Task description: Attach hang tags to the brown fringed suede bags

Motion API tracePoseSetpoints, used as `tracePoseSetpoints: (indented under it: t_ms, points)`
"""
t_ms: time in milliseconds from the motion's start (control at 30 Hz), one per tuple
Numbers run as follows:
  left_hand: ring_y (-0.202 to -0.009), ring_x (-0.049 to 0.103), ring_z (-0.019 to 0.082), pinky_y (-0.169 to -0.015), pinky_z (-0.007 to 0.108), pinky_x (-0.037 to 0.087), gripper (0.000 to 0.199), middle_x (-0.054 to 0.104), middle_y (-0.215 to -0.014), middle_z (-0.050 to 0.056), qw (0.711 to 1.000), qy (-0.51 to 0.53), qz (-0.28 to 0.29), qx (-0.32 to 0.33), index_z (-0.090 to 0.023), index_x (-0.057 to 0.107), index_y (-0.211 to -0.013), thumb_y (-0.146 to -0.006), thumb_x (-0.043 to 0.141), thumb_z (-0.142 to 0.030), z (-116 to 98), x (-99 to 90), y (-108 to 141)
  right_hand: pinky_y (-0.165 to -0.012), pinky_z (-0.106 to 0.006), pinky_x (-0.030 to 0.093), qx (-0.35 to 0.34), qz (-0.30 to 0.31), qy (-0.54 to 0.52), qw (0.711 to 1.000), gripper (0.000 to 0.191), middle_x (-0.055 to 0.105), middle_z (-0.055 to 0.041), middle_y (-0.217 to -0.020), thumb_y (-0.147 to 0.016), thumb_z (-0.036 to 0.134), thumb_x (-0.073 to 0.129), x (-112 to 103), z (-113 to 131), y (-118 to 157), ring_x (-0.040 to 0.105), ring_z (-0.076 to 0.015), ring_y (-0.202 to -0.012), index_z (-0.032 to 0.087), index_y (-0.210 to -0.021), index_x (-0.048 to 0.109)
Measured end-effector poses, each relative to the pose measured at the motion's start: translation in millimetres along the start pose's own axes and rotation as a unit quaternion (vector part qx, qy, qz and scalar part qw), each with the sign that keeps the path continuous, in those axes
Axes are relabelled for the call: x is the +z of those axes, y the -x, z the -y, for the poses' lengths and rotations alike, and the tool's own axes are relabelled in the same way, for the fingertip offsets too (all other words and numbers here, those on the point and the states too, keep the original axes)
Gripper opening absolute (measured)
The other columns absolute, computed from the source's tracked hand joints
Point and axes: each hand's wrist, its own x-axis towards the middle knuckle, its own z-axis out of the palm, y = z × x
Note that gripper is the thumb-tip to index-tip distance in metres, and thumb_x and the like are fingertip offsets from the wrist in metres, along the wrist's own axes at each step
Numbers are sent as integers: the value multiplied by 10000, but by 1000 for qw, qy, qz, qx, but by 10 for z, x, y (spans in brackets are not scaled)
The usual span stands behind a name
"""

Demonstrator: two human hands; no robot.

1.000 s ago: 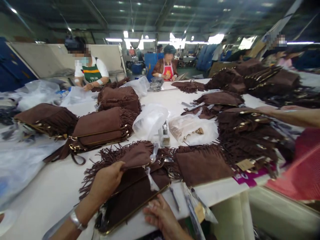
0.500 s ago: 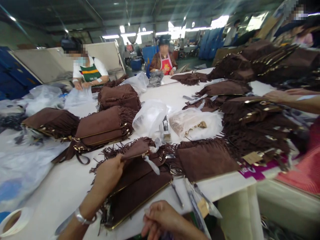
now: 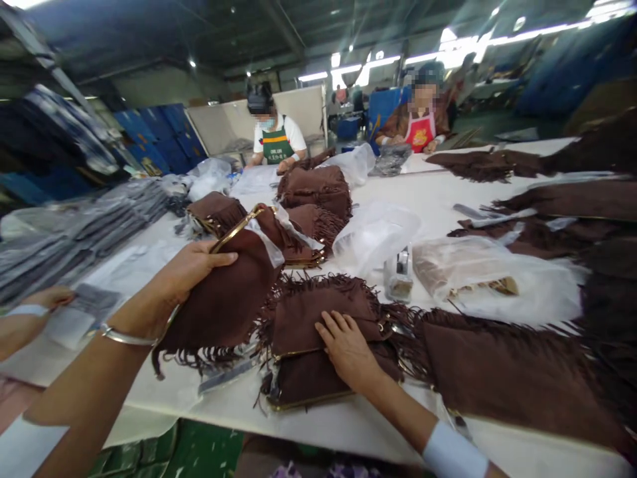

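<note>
My left hand (image 3: 199, 269) grips a brown fringed bag (image 3: 223, 305) along its gold zipper edge. The bag hangs upright above the left part of the table, its fringe pointing down and white wrap strips near its top. With fingers spread, my right hand (image 3: 348, 345) lies flat on a brown pouch (image 3: 308, 318), which rests on another dark brown bag (image 3: 313, 378) with gold edging. To the right of them lies a wide fringed bag (image 3: 507, 372).
Clear plastic bags (image 3: 378, 232), a tape dispenser (image 3: 399, 273) and stacked brown bags (image 3: 316, 189) stand farther back. At the left edge a co-worker's hand (image 3: 57, 297) holds a grey packet (image 3: 97, 302). Two people (image 3: 276, 136) work across the table (image 3: 423, 192).
My left hand has lifted a fringed bag off the pile and moved it left. My right hand has gone from the table's front edge onto the pile. The view has swung left.
</note>
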Motion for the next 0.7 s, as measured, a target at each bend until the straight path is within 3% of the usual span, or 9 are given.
tracePoseSetpoints:
  t_ms: [67, 133, 167, 267, 300, 333, 433, 567, 700]
  points:
    - [-697, 704, 224, -677, 340, 589, 420, 759, -861, 108, 975, 201, 32, -84, -75, 591, -1221, -819, 610, -197, 141, -77, 192, -1149, -560, 265, 28, 1, -82, 996, 491, 456, -174, -1481, -867, 180, 604, -82, 99, -33, 364, -367, -1385, 137, -1353, 551]
    - [-679, 709, 237, -674, 371, 598, 442, 757, -854, 117, 913, 383, 35, -133, -74, 597, -1208, -775, 657, -144, 224, 15, 406, -1131, -524, 325, 59, 16, -251, 966, 539, 506, -171, -1439, -878, 330, 643, -175, 266, -44, 422, -338, -1355, 150, -1372, 526]
    - [-675, 710, 238, -678, 373, 600, 437, 757, -854, 118, 887, 442, 24, -134, -76, 611, -1187, -758, 676, -126, 234, 133, 513, -1117, -505, 358, 73, 37, -358, 930, 583, 523, -164, -1426, -887, 406, 634, -222, 355, -51, 460, -318, -1331, 163, -1399, 491]
    - [-760, 724, 235, -745, 354, 603, 422, 760, -929, 111, 791, 599, -46, -116, -130, 635, -1181, -763, 690, -132, 148, 696, 785, -1080, -482, 420, 105, 97, -632, 761, 659, 555, -148, -1401, -894, 541, 590, -379, 485, -99, 540, -300, -1268, 179, -1424, 442]
    - [-857, 723, 235, -811, 356, 594, 426, 755, -1008, 98, 753, 646, -74, -102, -165, 628, -1207, -785, 684, -153, 97, 906, 854, -1075, -483, 426, 119, 104, -673, 723, 664, 582, -149, -1370, -870, 546, 621, -449, 448, -122, 560, -309, -1244, 167, -1395, 472]
    - [-960, 708, 230, -886, 351, 572, 422, 741, -1084, 85, 718, 682, -103, -95, -185, 622, -1225, -807, 681, -176, 46, 1102, 912, -1072, -483, 432, 136, 105, -685, 708, 676, 613, -149, -1331, -830, 536, 676, -536, 363, -147, 580, -319, -1217, 155, -1361, 505]
    - [-1099, 658, 221, -996, 339, 511, 452, 713, -1174, 66, 647, 747, -135, -71, -194, 611, -1248, -805, 701, -170, -33, 1524, 1032, -1026, -478, 485, 210, 120, -621, 746, 752, 677, -126, -1238, -703, 433, 825, -912, -103, -231, 640, -328, -1124, 169, -1342, 529]
    - [-1123, 642, 226, -968, 351, 524, 478, 674, -1258, 64, 583, 797, -113, -112, -234, 587, -1286, -832, 723, -295, 160, 1778, 1094, -1001, -458, 516, 239, 237, -559, 758, 697, 669, -98, -1261, -742, 372, 802, -1385, -739, -399, 661, -302, -1097, 220, -1366, 531]
    - [-1061, 661, 232, -892, 365, 548, 486, 672, -1250, 82, 566, 782, -108, -237, -234, 582, -1279, -868, 649, -486, 616, 2025, 1088, -1013, -458, 506, 190, 352, -470, 787, 601, 695, -109, -1209, -734, 387, 798, -1300, -986, -628, 660, -305, -1094, 172, -1267, 625]
